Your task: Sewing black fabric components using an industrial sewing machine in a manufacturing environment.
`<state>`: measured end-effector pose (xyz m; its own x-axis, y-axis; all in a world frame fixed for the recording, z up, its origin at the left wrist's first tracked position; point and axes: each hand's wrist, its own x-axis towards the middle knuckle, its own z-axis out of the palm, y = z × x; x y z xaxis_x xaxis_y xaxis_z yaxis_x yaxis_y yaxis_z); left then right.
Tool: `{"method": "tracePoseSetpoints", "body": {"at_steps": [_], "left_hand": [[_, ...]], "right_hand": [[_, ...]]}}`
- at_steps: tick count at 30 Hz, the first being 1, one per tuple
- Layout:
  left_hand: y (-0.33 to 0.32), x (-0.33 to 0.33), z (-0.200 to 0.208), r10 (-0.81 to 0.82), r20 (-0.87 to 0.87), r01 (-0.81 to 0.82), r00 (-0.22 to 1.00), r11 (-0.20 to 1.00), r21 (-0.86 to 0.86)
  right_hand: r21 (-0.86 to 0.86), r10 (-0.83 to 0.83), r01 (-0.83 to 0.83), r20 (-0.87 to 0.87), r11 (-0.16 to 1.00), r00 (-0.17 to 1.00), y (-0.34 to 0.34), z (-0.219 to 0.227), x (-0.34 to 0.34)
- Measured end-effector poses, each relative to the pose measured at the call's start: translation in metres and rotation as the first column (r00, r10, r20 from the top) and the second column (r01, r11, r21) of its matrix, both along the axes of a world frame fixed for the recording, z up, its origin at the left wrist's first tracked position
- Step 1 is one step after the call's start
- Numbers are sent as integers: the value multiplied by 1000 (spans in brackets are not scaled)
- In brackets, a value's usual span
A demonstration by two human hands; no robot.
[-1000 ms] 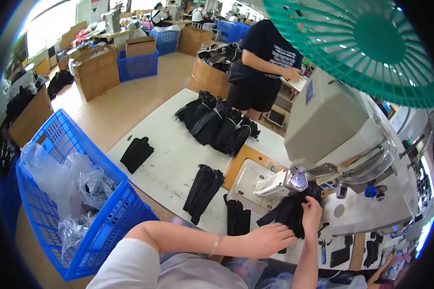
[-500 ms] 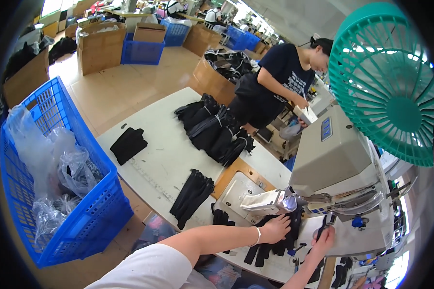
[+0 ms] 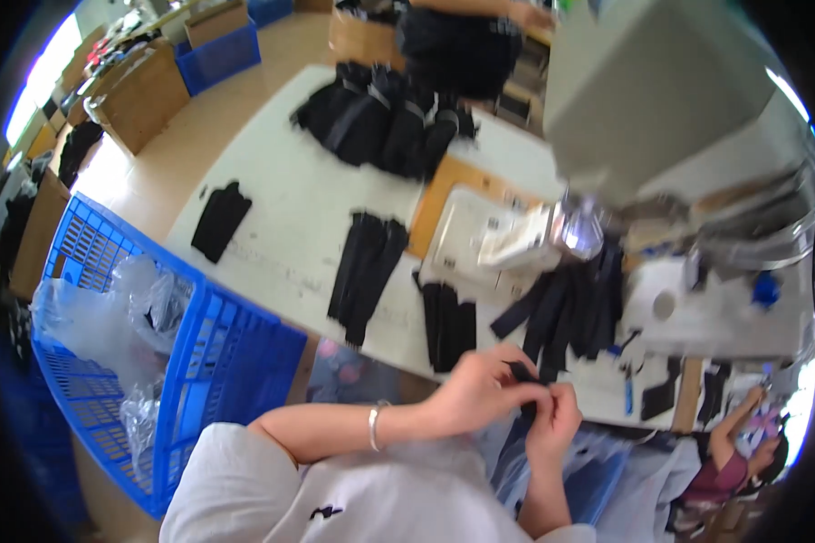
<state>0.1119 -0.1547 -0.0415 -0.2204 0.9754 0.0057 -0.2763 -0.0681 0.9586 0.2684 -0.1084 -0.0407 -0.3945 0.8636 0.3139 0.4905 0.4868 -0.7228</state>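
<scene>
Both hands are pinching a small black fabric piece (image 3: 522, 373) just off the near edge of the white table (image 3: 281, 235): left hand (image 3: 480, 391) and right hand (image 3: 552, 423) are curling shut on it, fingertips meeting. Beyond it, black strips (image 3: 566, 308) are lying beside the sewing machine (image 3: 647, 81), a blue crate (image 3: 199, 353) is sitting left of the table, and a black pile (image 3: 380, 118) is resting at its far edge.

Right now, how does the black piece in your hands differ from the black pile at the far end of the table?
The black piece is small and single, pinched between the left hand and right hand near the body. The black pile is large, many pieces heaped together, lying untouched on the table. Both look like the same dark fabric.
</scene>
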Motion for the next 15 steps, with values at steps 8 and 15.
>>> {"method": "tracePoseSetpoints", "body": {"at_steps": [8, 15], "left_hand": [[-27, -18, -19, 111, -401, -108, 909, 994, 31], [26, -61, -11, 298, -939, -169, 170, 948, 270]], "right_hand": [[-481, 110, -202, -214, 853, 971, -21, -16, -3], [-353, 27, -146, -321, 924, 947, 9, -23, -4]]}}
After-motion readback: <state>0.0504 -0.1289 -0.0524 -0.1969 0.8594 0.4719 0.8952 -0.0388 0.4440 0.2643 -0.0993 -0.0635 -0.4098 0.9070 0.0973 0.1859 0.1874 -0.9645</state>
